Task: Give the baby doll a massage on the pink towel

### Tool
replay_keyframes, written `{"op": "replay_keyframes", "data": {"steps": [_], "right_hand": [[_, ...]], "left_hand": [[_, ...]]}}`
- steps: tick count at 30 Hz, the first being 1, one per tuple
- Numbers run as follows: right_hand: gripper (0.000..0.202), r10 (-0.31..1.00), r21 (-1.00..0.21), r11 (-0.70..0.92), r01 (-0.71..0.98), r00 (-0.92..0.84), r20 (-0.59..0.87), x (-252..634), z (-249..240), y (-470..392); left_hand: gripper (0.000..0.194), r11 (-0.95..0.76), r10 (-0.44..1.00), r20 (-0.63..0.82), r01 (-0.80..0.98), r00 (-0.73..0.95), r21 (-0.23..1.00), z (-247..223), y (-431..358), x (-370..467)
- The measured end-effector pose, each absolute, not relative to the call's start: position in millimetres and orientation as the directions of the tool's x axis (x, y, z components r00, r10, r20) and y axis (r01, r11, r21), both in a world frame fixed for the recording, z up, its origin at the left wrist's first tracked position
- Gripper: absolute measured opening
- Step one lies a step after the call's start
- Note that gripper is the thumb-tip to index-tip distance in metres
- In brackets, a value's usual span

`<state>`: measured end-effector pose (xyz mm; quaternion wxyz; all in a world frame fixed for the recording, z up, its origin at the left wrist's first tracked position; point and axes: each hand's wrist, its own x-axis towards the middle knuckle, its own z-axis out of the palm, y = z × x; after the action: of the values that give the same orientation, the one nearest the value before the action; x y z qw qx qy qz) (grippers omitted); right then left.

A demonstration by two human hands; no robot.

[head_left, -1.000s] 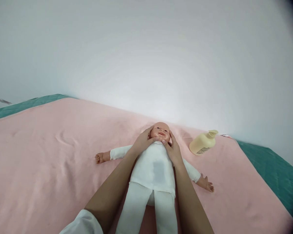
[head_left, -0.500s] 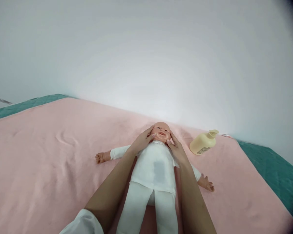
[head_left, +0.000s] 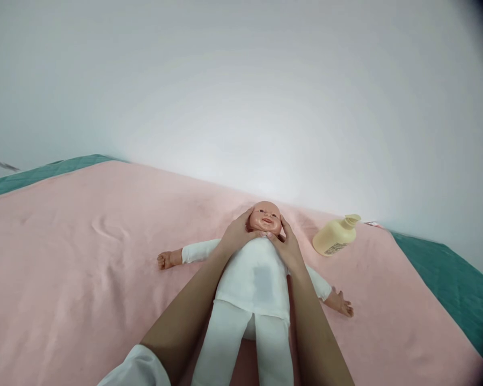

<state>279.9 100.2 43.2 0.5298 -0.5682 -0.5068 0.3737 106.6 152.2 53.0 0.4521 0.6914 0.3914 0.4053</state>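
A baby doll (head_left: 245, 276) in white long-sleeved clothes lies on its back on a pink blanket (head_left: 64, 257), its arms spread to both sides. Its head points away from me, toward the wall. My left hand (head_left: 238, 231) cups the left side of the doll's head and my right hand (head_left: 286, 245) the right side. Both thumbs lie under the chin at the collar, their tips almost meeting. The other fingers run up along the cheeks, partly hidden by the head.
A pale yellow pump bottle (head_left: 335, 237) stands on the blanket to the right of the doll's head. Green quilted fabric (head_left: 443, 273) shows past the blanket's edges on both sides. Behind the head rises a white wall (head_left: 241, 96).
Both thumbs have slid from the doll's cheeks and jaw inward to beneath its chin. The doll and the bottle have stayed in place.
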Motion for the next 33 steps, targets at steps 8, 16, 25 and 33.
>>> {"op": "replay_keyframes", "data": {"steps": [8, 16, 25, 33], "right_hand": [[0.089, 0.957, -0.970, 0.075, 0.233, 0.257, 0.136, 278.2, 40.0, 101.3], [0.086, 0.961, -0.978, 0.112, 0.177, 0.229, 0.152, 280.3, 39.9, 101.6], [0.079, 0.973, -0.981, 0.121, 0.149, 0.178, 0.147, 287.3, 46.7, 99.8], [0.077, 0.987, -0.984, 0.090, 0.153, 0.115, 0.108, 292.7, 50.8, 97.1]], "left_hand": [[0.087, -0.307, 0.922, 0.209, 0.286, 0.326, 0.908, 52.0, 153.4, 106.7], [0.086, -0.267, 0.925, 0.164, 0.279, 0.343, 0.922, 52.5, 154.9, 102.6], [0.072, -0.309, 0.903, 0.179, 0.301, 0.391, 0.902, 56.9, 153.9, 96.9], [0.067, -0.361, 0.880, 0.182, 0.370, 0.438, 0.856, 62.0, 155.0, 93.2]]}}
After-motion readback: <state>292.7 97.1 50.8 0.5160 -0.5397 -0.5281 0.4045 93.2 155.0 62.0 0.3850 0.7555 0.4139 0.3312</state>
